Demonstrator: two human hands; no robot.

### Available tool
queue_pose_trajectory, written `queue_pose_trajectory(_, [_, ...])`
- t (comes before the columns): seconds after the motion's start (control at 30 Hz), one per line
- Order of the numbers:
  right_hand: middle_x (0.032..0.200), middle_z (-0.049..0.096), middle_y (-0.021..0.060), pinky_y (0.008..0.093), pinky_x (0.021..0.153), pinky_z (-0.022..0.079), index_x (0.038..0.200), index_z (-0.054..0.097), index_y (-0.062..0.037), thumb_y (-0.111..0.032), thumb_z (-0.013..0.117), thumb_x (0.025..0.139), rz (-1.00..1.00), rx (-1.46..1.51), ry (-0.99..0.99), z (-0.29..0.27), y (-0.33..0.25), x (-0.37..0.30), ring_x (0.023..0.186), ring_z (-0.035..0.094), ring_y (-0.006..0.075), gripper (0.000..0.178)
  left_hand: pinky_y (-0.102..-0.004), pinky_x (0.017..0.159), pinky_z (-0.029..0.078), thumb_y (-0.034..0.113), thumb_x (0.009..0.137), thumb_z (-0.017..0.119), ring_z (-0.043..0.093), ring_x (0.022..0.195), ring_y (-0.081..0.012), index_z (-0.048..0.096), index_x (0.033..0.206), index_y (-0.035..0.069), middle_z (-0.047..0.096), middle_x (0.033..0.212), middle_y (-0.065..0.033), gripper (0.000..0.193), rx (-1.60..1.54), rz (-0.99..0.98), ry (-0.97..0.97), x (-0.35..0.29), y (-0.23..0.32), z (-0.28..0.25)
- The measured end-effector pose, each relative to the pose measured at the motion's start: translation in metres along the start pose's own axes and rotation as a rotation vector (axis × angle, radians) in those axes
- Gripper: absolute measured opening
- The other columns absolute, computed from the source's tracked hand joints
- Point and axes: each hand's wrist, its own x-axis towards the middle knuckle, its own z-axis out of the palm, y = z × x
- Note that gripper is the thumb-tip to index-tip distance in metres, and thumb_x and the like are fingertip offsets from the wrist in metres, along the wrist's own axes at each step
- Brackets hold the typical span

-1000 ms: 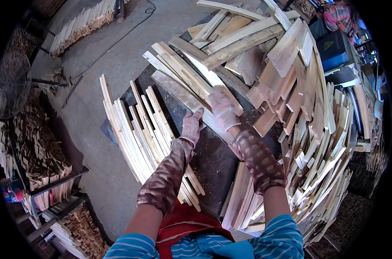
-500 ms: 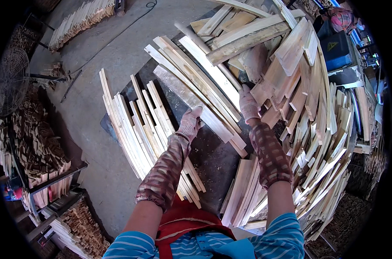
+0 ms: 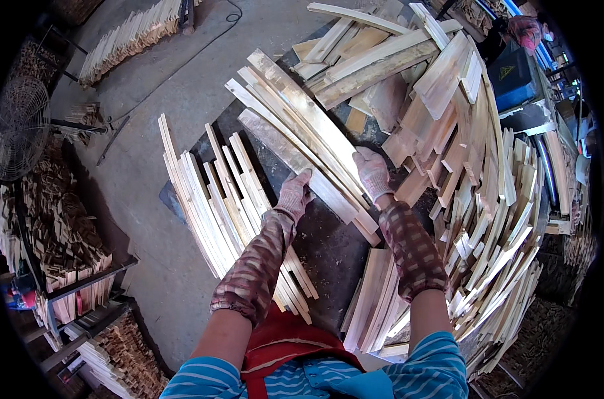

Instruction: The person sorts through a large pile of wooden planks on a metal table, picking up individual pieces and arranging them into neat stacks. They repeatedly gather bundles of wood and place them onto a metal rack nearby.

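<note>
A slanting bundle of several wooden boards lies on the dark tabletop (image 3: 318, 263) in front of me. My left hand (image 3: 295, 191), in a pale work glove, is closed on the near-left edge of the grey-brown board (image 3: 265, 133), its thumb on top. On the bundle's other side my right hand (image 3: 374, 174), also gloved, grips the edge of a wide pale board (image 3: 305, 103) near its close end. This board lies against the others. The undersides of the boards and some fingertips are hidden.
A row of narrow strips (image 3: 215, 199) lies at the left of the table. Boards are heaped (image 3: 442, 126) at the right, with short boards (image 3: 375, 292) near my body. On the left stand a wire fan (image 3: 19, 126) and racked wood stacks (image 3: 62, 226). A blue machine box (image 3: 515, 76) stands at far right.
My right hand has moved left and slightly down, bringing the wide pale board against the bundle and closing the gap. The left hand has stayed nearly still on its board.
</note>
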Motion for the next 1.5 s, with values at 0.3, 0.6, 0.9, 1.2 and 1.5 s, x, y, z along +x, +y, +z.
queue_pose_trajectory(0.3, [0.128, 0.067, 0.0161, 0.0334, 0.098, 0.05, 0.131, 0.064, -0.0038, -0.021, 0.063, 0.097, -0.126, 0.092, -0.261, 0.028, -0.054, -0.1, 0.116, 0.066, 0.0225, 0.038, -0.0434, 0.082, 0.055, 0.032, 0.092, 0.074, 0.066, 0.093, -0.0225, 0.062, 0.126, 0.012, 0.069, 0.111, -0.004, 0.041, -0.37, 0.114, -0.135, -0.033, -0.001, 0.008])
queue_pose_trajectory(0.6, [0.15, 0.046, 0.0224, 0.0468, 0.11, 0.041, 0.155, 0.034, -0.0084, -0.05, 0.069, 0.088, -0.214, -0.444, -0.171, 0.012, -0.089, -0.171, 0.135, 0.047, 0.0412, 0.086, -0.047, 0.09, 0.058, 0.023, 0.093, 0.072, 0.069, 0.098, -0.0301, 0.064, 0.121, 0.003, 0.071, 0.109, -0.0128, 0.035, -0.439, 0.11, -0.292, -0.06, 0.009, -0.012])
queue_pose_trajectory(0.9, [0.144, 0.054, 0.025, 0.0418, 0.107, 0.045, 0.158, 0.027, -0.0074, -0.043, 0.078, 0.082, 0.043, -0.175, -0.272, 0.026, -0.1, -0.217, 0.13, 0.055, 0.0389, 0.099, -0.0435, 0.079, 0.059, 0.056, 0.096, 0.062, 0.069, 0.085, -0.0288, 0.068, 0.113, 0.001, 0.072, 0.096, -0.0132, 0.058, -0.394, 0.075, -0.282, -0.082, 0.0, -0.024])
queue_pose_trajectory(1.2, [0.138, 0.059, 0.0072, 0.0281, 0.107, 0.042, 0.147, 0.047, 0.0036, -0.013, 0.068, 0.094, 0.103, 0.776, -0.378, 0.009, -0.094, -0.225, 0.123, 0.055, 0.0147, 0.059, -0.0472, 0.083, 0.058, 0.066, 0.1, 0.043, 0.068, 0.089, -0.0321, 0.065, 0.118, 0.0, 0.071, 0.1, -0.0159, 0.072, -0.407, -0.036, -0.301, -0.099, 0.012, -0.025])
queue_pose_trajectory(1.5, [0.141, 0.058, 0.007, 0.0288, 0.107, 0.043, 0.15, 0.045, 0.0027, -0.011, 0.066, 0.096, 0.166, 0.99, -0.402, -0.01, -0.106, -0.251, 0.124, 0.054, 0.0134, 0.06, -0.0475, 0.089, 0.057, 0.055, 0.102, 0.052, 0.069, 0.097, -0.0309, 0.063, 0.125, 0.002, 0.072, 0.107, -0.0166, 0.059, -0.336, -0.016, -0.3, -0.136, 0.024, -0.015])
